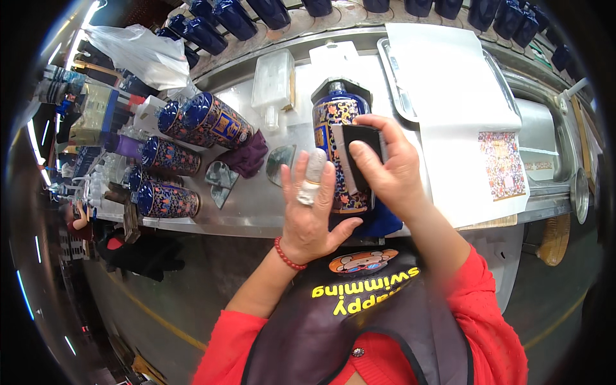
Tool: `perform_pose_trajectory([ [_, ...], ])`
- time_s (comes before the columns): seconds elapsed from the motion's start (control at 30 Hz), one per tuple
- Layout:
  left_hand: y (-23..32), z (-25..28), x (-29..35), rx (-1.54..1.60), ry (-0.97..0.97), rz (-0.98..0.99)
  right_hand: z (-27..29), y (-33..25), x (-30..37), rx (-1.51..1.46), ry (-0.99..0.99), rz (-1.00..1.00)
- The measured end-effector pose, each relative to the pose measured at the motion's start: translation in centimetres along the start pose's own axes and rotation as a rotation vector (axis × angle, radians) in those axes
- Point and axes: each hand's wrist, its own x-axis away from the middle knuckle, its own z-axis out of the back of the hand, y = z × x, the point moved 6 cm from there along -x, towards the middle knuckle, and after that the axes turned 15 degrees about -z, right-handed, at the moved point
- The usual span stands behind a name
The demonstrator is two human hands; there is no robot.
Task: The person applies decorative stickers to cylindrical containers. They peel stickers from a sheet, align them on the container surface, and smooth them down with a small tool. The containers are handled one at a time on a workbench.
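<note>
A dark blue bottle (341, 110) with a colourful floral pattern lies on the metal worktop, its neck pointing away from me. My right hand (396, 168) grips a black squeegee (363, 136), thumb on top, and its pale edge rests on the bottle's right side. My left hand (307, 215) is beside the bottle's lower left with fingers spread, holding nothing; whether its fingertips touch the bottle I cannot tell. White wrapping covers one of its fingers. Under the bottle's near end shows a blue cloth (387, 221).
Left of the bottle lie two marbled scraper plates (280, 165) and a purple cloth (251, 154). Several patterned bottles (221, 122) lie farther left. A clear plastic box (272, 80) stands behind. At right, white paper (443, 128) bears a patterned decal sheet (502, 165) beside a metal tray (393, 83).
</note>
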Motion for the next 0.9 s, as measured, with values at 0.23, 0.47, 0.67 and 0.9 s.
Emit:
perform_pose_trajectory([
  [0.23,-0.6,-1.6,0.8,0.006,-0.049,0.003,2.0,4.1,1.0,-0.170,0.140,-0.251],
  [0.47,-4.6,0.0,-2.5,0.099,-0.082,-0.025,3.4,5.2,1.9,-0.221,0.133,-0.286],
  [0.67,-6.5,0.4,-7.0,-0.069,-0.219,-0.174,3.3,5.2,1.4,-0.296,0.099,-0.320],
  [0.9,-7.0,0.2,-8.9,-0.099,-0.263,-0.218,4.2,5.2,1.3,-0.312,0.127,-0.353],
])
